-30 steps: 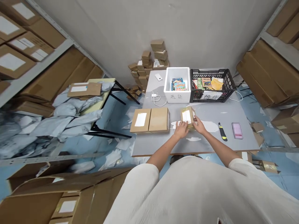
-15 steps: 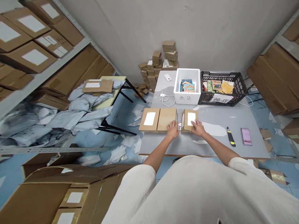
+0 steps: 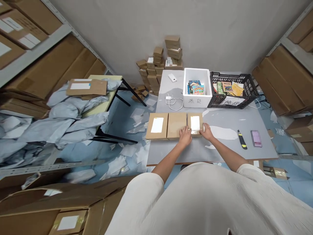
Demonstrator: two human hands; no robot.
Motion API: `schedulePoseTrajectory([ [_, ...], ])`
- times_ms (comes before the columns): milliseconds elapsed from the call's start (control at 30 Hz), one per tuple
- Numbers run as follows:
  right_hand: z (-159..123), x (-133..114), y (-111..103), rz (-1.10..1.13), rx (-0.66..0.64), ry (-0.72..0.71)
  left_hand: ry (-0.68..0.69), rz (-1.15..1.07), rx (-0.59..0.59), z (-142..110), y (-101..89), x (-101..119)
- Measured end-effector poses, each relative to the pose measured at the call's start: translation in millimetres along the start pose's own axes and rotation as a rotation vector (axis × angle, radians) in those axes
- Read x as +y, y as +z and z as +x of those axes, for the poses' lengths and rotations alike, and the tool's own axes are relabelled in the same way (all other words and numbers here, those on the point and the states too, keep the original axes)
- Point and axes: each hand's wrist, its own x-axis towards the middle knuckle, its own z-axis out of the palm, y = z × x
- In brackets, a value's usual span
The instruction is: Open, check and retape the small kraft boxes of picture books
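Three cardboard boxes stand side by side along the grey table (image 3: 171, 153). The left box (image 3: 153, 130) bears a white label, the middle box (image 3: 176, 122) shows a plain top, and the smaller right box (image 3: 195, 115) has a white label. My left hand (image 3: 186, 136) lies at the front left corner of the right box, fingers bent over its edge beside the middle box. At the front right corner of that same box, my right hand (image 3: 206, 132) presses with bent fingers. The right box sits between both hands, and parts of its front are hidden by my fingers.
Behind the boxes stand a white foam bin (image 3: 197, 101) and a black crate (image 3: 232, 101), both holding books. A utility knife (image 3: 242, 139) and a blurred pink item (image 3: 256, 138) lie to the right. A white cable (image 3: 174, 102) lies at the back left.
The right box has moved left against the middle box and now lies with its label facing up. My left hand has shifted from the middle box to the right box.
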Motion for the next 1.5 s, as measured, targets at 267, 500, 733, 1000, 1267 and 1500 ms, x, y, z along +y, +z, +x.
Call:
schedulePoseTrajectory([
  [267, -10, 22, -2, 0.051, -0.132, 0.333, 0.006, 0.109, -0.066, 26, 0.7, 28],
  [500, -16, 33, -3, 0.108, -0.112, 0.292, -0.133, 0.078, -0.062, 39, 13.1, 44],
  [733, -10, 48, -21, 0.304, -0.127, 0.177, -0.297, -0.199, 0.041, 51, 28.3, 70],
  [1000, -26, 125, -97, 0.229, -0.060, 0.195, -0.332, -0.324, 0.105, 76, 67.7, 155],
  [1267, -59, 203, -148, 0.157, -0.052, 0.249, -0.299, -0.243, 0.045, 89, 111.4, 238],
  [1500, -72, 222, -156, 0.196, -0.118, 0.200, -0.256, -0.146, -0.030, 81, 113.0, 249],
])
